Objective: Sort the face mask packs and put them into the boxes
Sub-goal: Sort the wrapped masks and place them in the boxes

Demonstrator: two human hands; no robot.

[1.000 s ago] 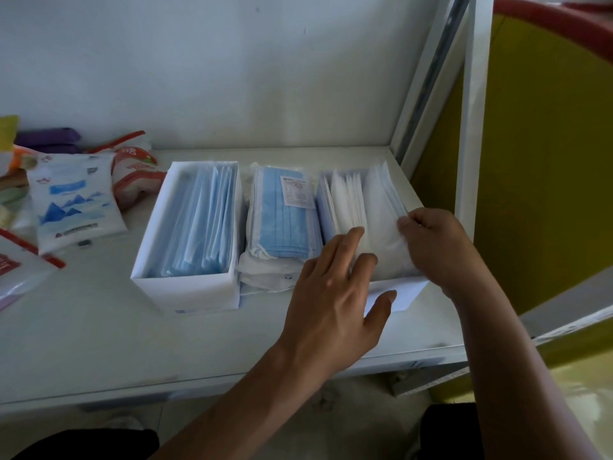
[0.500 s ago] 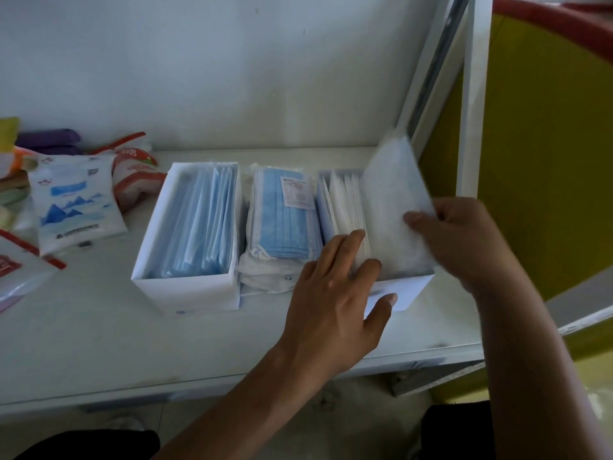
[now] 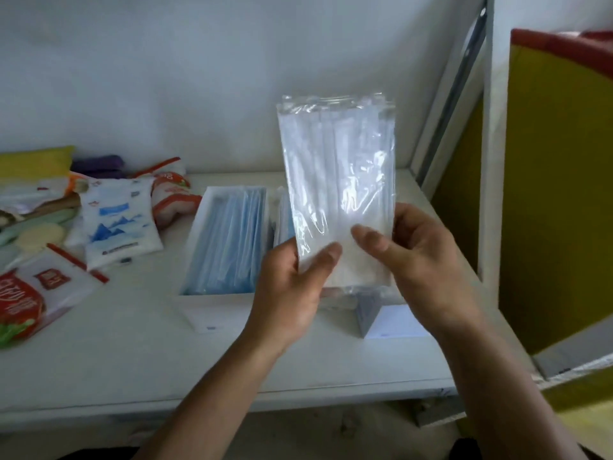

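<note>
A clear plastic pack of white face masks [image 3: 338, 174] stands upright in the air above the shelf. My left hand [image 3: 292, 290] pinches its lower left corner, thumb on the front. My right hand [image 3: 418, 260] holds its lower right edge, thumb across the front. Behind and below, a white box [image 3: 199, 310] on the left is filled with blue mask packs [image 3: 229, 240]. A second white box [image 3: 394, 323] on the right is mostly hidden by the raised pack and my hands. A sliver of a blue mask bundle [image 3: 283, 220] shows between the boxes.
The boxes sit on a white shelf [image 3: 132, 360] against a white wall. Snack and tissue packets [image 3: 112, 220] are piled at the far left, with a red-and-white bag [image 3: 36, 297] near the front. A white frame post [image 3: 486, 161] and a yellow panel [image 3: 557, 194] stand at the right.
My right hand lifted the white mask pack out of the right box and up in front of me. My left hand left the packs in the box and took the pack's lower left corner.
</note>
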